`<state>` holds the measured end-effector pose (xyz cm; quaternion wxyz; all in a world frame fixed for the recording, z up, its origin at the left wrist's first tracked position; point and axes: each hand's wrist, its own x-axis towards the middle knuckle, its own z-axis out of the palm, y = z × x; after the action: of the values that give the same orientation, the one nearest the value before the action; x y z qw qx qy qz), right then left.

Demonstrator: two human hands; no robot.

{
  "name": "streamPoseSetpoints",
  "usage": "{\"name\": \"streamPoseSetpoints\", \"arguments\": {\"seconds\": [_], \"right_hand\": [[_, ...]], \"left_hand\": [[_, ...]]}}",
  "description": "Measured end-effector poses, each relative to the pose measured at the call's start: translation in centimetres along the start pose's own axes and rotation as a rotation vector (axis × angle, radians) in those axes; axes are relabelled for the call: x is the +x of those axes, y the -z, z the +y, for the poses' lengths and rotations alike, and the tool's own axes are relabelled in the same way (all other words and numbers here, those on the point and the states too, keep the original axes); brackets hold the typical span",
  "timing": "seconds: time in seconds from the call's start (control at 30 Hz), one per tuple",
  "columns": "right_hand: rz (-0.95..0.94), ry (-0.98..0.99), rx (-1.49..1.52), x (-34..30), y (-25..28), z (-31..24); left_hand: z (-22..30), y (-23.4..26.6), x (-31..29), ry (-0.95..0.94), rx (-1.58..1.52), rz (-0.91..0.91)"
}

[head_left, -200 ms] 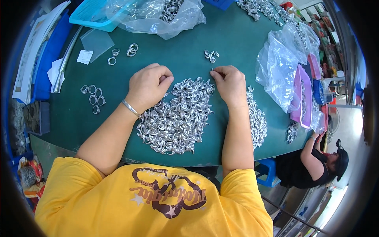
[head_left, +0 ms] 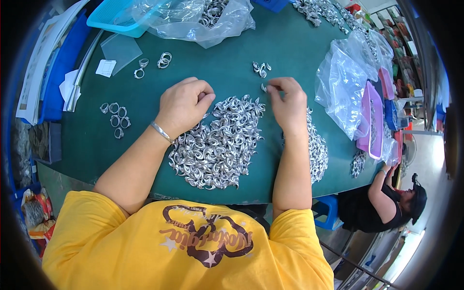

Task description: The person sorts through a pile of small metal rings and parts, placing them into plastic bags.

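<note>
Large heap of small silver-grey curved metal pieces [head_left: 212, 150]: lying nearest, on the green surface [head_left: 145, 96]. Left hand [head_left: 186, 104]: curling at the heap's upper-left edge; whether it is gripping anything, we cannot tell. Right hand [head_left: 285, 94]: we are seeing it drawing rightward, whether pinching or parting we cannot tell. Single curved silver-grey piece [head_left: 263, 88]: now showing beside its fingertips, apparently being left apart from the heap. Small cluster of similar pieces [head_left: 261, 69]: lying beyond.

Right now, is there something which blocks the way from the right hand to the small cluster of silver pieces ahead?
Nothing visible does: only green tabletop shows between the right hand and the small cluster. A single silver piece is just left of the fingertips, beside the way.
</note>
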<state>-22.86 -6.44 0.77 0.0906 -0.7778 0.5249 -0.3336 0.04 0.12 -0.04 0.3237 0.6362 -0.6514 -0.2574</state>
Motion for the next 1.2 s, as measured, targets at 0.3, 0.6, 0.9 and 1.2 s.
{"name": "streamPoseSetpoints", "arguments": {"seconds": [0.3,0.6,0.9,1.2], "right_hand": [[0.041,0.049,-0.096,0.2,-0.6,0.5],[-0.071,0.074,-0.117,0.0,-0.6,0.5],[-0.196,-0.240,-0.288,-1.2,7.2,2.0],[-0.125,-0.183,-0.009,-0.2,0.9,1.1]], "left_hand": [[0.1,0.3,-0.1,0.000,0.001,0.005],[0.1,0.1,0.0,-0.022,-0.001,0.009],[-0.2,-0.1,0.0,-0.028,0.006,0.023],[0.0,0.2,-0.1,0.017,-0.003,-0.001]]}}
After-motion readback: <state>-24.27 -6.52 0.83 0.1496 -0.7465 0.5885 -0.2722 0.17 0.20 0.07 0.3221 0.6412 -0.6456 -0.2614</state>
